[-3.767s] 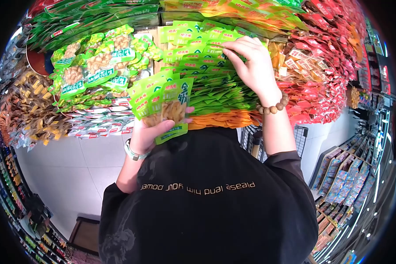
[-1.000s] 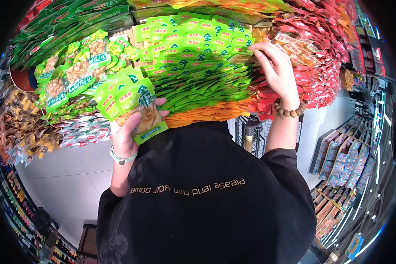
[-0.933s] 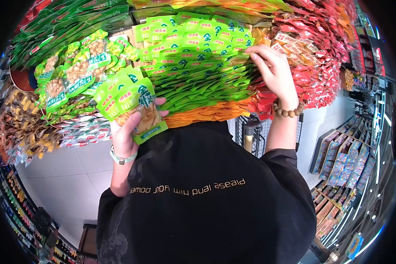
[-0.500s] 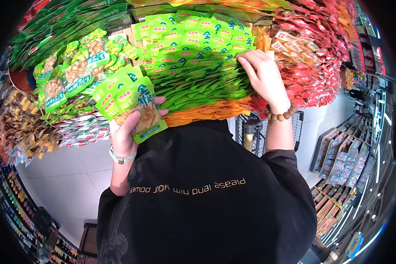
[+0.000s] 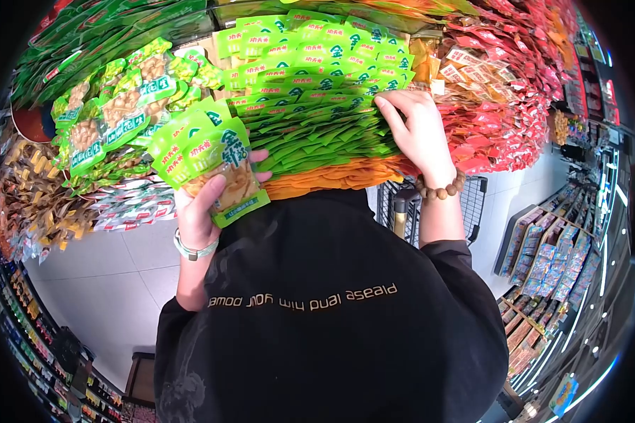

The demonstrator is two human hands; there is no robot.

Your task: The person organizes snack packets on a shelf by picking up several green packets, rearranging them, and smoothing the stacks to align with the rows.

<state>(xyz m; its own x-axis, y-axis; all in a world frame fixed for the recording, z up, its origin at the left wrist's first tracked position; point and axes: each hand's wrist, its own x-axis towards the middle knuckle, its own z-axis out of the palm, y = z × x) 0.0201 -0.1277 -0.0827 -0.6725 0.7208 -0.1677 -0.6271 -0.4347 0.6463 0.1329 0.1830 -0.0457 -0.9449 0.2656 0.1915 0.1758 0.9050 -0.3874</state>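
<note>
My left hand (image 5: 203,204) is closed around several green snack packets (image 5: 236,183), fanned out, with a clear window showing pale brown food. My right hand (image 5: 420,130) rests at the right edge of the rows of green packets (image 5: 317,92); its thumb and index finger come together at the packet edges, and what they pinch, if anything, is too small to make out. The rows stand upright and overlap one another. Orange packets (image 5: 331,178) lie along their near edge.
Peanut packets (image 5: 123,106) lie to the left and red packets (image 5: 487,127) to the right. Dark green packets (image 5: 113,35) fill the upper left. Behind my right forearm is a black wire cart (image 5: 473,208). Shelves with boxed goods (image 5: 554,254) stand at the right.
My right hand has shifted slightly down and left along the packets' right edge. My left hand still holds its packets, almost unmoved.
</note>
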